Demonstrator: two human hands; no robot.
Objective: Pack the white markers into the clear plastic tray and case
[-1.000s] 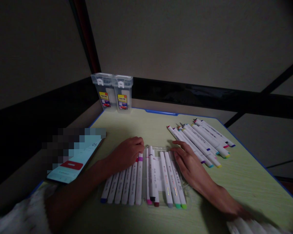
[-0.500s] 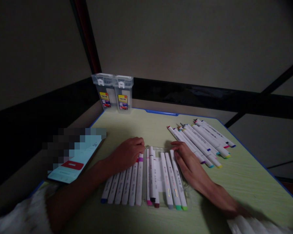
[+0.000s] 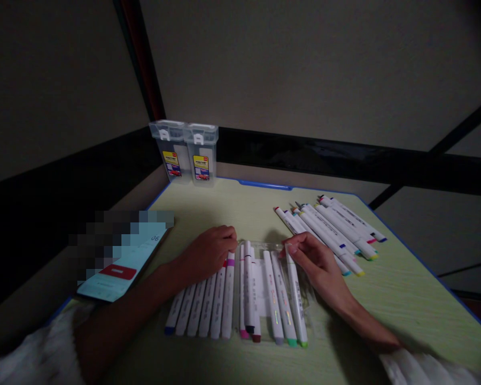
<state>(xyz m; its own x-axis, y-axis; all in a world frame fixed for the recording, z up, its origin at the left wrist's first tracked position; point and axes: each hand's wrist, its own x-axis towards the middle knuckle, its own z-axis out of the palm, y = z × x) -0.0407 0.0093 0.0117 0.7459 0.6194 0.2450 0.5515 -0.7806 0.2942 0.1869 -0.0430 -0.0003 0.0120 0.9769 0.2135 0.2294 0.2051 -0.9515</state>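
My left hand (image 3: 208, 252) lies curled over the far ends of a row of several white markers (image 3: 202, 307) on the green table. My right hand (image 3: 316, 262) pinches the far tip of one white marker with a green end (image 3: 295, 299), the rightmost of those lying in a clear plastic tray (image 3: 264, 248). Other markers (image 3: 264, 291) lie side by side in that tray between my hands.
A further group of white markers (image 3: 332, 232) lies at the right rear of the table (image 3: 404, 289). Two clear marker boxes (image 3: 188, 152) stand upright at the back left corner. A phone with a lit screen (image 3: 124, 262) rests at the left edge.
My right hand has gone from lying flat beside the tray to pinching the tip of the green-ended marker, lifting that end slightly. My left hand has stayed put.
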